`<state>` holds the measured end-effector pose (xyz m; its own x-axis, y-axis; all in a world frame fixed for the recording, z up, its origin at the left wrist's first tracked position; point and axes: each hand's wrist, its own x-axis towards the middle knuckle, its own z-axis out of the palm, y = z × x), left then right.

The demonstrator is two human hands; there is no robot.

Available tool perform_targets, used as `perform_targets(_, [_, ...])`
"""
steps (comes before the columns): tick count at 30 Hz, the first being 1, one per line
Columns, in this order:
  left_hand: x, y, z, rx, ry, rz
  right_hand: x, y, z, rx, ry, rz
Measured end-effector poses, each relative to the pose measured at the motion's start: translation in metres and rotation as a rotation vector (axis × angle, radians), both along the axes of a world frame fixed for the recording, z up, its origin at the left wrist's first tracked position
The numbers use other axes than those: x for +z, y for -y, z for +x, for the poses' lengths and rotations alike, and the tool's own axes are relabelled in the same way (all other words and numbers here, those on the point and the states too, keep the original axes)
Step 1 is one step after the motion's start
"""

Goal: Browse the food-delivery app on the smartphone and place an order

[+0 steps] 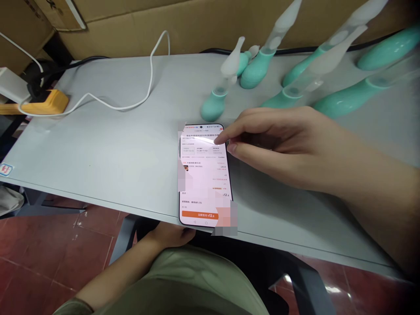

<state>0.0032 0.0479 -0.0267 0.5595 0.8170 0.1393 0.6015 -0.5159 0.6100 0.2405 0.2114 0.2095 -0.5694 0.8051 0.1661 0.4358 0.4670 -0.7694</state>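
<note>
Head view: right hand (288, 146) half curled, empty, over the phone (205, 175); left hand (173, 235) partly hidden, hold unclear.

1 lit phone (201, 179), face-up, flat at edge of grey tabletop (124, 148).

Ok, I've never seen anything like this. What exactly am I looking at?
There is no machine here, just a person's bare hands. This one picture comes from a camera worn on their head, looking forward and down. The right hand holds nothing; its index finger points at the lit screen of a phone lying on a grey table. I can't tell whether it touches. The left hand is low by the front edge, fingers partly hidden. Teal bulbs with pale tips are beyond the phone and to its right; a white cable lies on the left.
</note>
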Motion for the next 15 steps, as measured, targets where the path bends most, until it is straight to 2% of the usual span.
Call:
perform_targets(4, [0.0004,0.0002,0.0003,-0.001,0.040,-0.002,0.0006,0.0004,0.0005,-0.007,0.012,-0.003])
perform_targets(15, [0.0054,0.0024,0.0001,-0.013,0.075,-0.138,-0.0015,-0.0005,-0.0005,-0.030,-0.013,0.003])
